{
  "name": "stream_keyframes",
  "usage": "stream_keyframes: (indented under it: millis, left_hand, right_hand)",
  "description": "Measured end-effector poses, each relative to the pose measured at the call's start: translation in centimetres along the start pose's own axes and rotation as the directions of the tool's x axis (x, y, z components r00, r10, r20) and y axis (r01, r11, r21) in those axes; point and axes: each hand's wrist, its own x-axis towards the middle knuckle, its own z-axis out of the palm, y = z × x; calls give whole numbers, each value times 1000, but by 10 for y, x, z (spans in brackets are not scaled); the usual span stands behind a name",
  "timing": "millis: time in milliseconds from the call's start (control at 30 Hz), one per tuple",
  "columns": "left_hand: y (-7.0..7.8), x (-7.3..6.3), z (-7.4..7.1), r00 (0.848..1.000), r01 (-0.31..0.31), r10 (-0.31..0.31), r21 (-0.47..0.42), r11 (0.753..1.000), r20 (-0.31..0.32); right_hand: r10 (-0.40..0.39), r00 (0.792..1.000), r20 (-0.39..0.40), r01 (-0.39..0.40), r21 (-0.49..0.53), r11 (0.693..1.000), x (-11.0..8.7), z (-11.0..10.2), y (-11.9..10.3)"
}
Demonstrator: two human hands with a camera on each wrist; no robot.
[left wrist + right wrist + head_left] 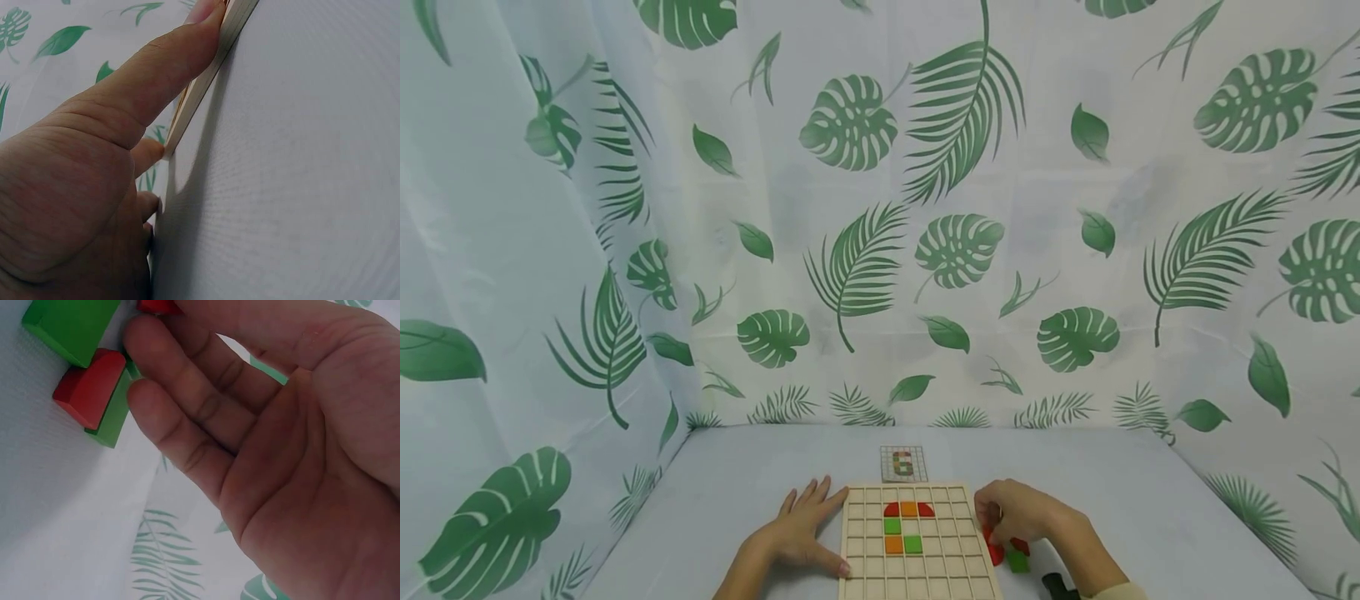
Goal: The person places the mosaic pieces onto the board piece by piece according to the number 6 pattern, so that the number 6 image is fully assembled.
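A wooden grid board (868, 567) lies on the table, with red, orange and green blocks (909, 509) set in several of its squares. My left hand (801, 533) is spread at the board's left side, thumb and forefinger touching its edge (200, 94). At the right edge, the fingertips and thumb of my right hand (1018, 510) pinch a red block (159, 305), mostly hidden by the fingers. Close below that hand lie loose pieces: a red block (996, 555) and a green block (1018, 562). In the right wrist view another red block (94, 387) leans against a green one.
Behind the board lies a small card (904, 464) printed with a grid and a coloured figure. A black object (1060, 586) is near the right forearm at the front. Leaf-patterned cloth (865, 375) stands behind the table and along its sides.
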Motion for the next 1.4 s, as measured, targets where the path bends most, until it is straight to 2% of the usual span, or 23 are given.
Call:
stream_keyframes:
  millis: [167, 333, 533, 800, 1400]
  left_hand:
    - [-1, 1, 1, 1000, 3, -3, 4, 1000, 3]
    - [-2, 2, 2, 1000, 2, -2, 5, 1000, 3]
    - [1, 0, 1, 1000, -4, 4, 10, 1000, 1]
    - [-2, 2, 2, 1000, 1, -1, 4, 1000, 7]
    - [-3, 2, 2, 1000, 8, -8, -5, 1000, 3]
  right_hand:
    - [-13, 999, -40, 12, -37, 999, 1, -1, 0]
    - [-84, 993, -80, 81, -39, 996, 2, -3, 0]
    - [-186, 972, -146, 183, -37, 982, 8, -4, 2]
    - [-219, 950, -223, 212, -56, 976, 19, 4, 1]
    - [-271, 938, -215, 276, -8, 961, 32, 16, -19]
